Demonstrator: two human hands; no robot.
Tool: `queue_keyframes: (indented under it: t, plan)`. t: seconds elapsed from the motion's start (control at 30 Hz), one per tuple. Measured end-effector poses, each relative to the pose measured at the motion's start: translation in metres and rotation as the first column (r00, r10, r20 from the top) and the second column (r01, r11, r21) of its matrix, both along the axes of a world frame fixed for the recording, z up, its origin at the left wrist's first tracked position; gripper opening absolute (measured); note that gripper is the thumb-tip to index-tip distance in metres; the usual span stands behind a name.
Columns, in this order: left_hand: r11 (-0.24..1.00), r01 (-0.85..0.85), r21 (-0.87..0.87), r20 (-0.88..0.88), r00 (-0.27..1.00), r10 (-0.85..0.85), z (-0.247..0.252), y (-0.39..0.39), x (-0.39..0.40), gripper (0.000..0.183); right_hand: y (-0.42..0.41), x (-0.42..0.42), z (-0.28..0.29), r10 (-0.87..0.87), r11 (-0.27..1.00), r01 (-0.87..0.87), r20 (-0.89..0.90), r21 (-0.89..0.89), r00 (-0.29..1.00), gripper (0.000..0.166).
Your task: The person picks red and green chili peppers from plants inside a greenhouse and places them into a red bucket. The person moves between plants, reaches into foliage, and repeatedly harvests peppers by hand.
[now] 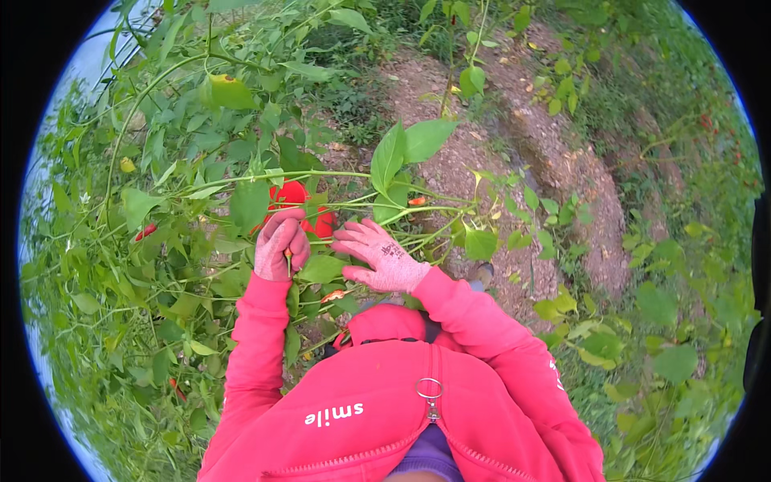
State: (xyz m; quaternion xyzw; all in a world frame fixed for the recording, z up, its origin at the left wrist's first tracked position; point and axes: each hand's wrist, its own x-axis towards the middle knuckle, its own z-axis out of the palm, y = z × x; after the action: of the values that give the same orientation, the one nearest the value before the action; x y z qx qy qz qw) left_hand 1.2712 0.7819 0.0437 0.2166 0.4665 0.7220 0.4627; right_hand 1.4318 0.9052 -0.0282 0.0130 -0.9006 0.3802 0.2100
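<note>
Both hands wear pink gloves among the branches of a chilli pepper plant. My left hand is curled around a small red chilli pepper, whose green stem points down out of the fingers. To its right, my right hand is spread palm down among the stems, with nothing seen in it. Just beyond the hands, a bright red object, possibly a container, shows partly through the leaves. An orange-red pepper hangs above my right hand, and another pepper lies among the leaves below the hands.
Long green branches cross in front of the hands. Dense pepper plants fill the left, with a red pepper among them. Bare soil runs between rows, and more plants stand at the right. A shoe shows on the ground.
</note>
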Motion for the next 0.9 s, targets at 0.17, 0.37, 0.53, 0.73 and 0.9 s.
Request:
queue_keyframes:
  t: [0.17, 0.37, 0.53, 0.73, 0.9]
  plan:
    - [0.901, -0.226, -0.371, -0.435, 0.899, 0.046, 0.022, 0.024, 0.032, 0.023, 0.037, 0.008, -0.012, 0.252, 0.968, -0.249, -0.139, 0.040, 0.958, 0.045]
    - [0.869, -0.098, -0.485, -0.417, 0.899, -0.132, 0.092, 0.149, 0.119, 0.023, 0.088, 0.045, -0.007, 0.443, 0.882, -0.470, -0.377, 0.024, 0.813, 0.043]
    - [0.869, 0.029, -0.494, -0.327, 0.920, -0.217, 0.106, 0.291, 0.143, 0.024, 0.128, 0.078, 0.017, 0.657, 0.742, -0.671, -0.206, 0.006, 0.725, 0.046]
    - [0.913, -0.192, -0.361, 0.065, 0.971, 0.230, 0.042, 0.315, 0.055, 0.024, 0.138, 0.096, 0.018, 0.648, 0.687, -0.726, -0.465, 0.015, 0.604, 0.042]
    - [0.926, -0.232, -0.297, 0.187, 0.937, 0.294, 0.024, 0.248, -0.012, 0.024, 0.143, 0.073, 0.029, 0.870, 0.417, -0.855, -0.136, -0.310, 0.473, 0.041]
